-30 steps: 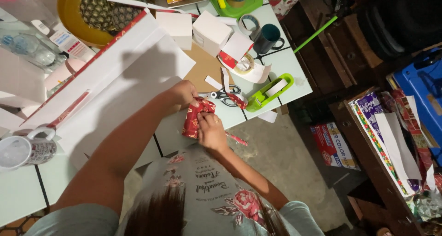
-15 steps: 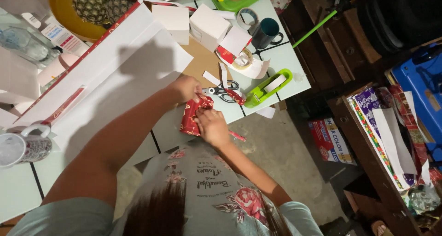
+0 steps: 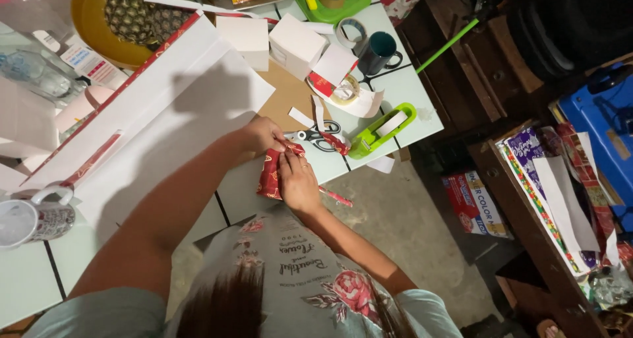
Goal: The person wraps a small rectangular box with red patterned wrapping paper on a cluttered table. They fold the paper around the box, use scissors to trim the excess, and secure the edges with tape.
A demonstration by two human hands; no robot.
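I see both hands on a small red parcel (image 3: 270, 174) at the near desk (image 3: 402, 94) edge, just in front of the person's chest. It's wrapped in red patterned paper, creased, and stands roughly upright. Left hand (image 3: 264, 135) curls over its top end, fingers closed on the paper. Right hand (image 3: 298, 183) lies flat along its right side, fingers together and pressing, thumb at the top fold. A thin red strip (image 3: 336, 197) pokes out past the desk edge, right of that hand.

Scissors (image 3: 320, 137) with red handles lie just beyond the parcel, beside a green tape dispenser (image 3: 382, 130). A tape roll (image 3: 345, 91) sits on white-and-red paper scraps behind them.

Packages: a white box (image 3: 298, 44) and a white card (image 3: 245, 34) stand at the far side, next to a dark mug (image 3: 378, 52). A large white sheet (image 3: 158, 123) with a red edge covers the desk's left half. A small white carton (image 3: 92, 64) with red and blue print lies by the yellow pineapple bowl (image 3: 92, 21). On the floor at right is a red-and-blue printed box (image 3: 473, 205); a purple packet (image 3: 527, 150) sits on the brown shelf (image 3: 521, 226) beside it.
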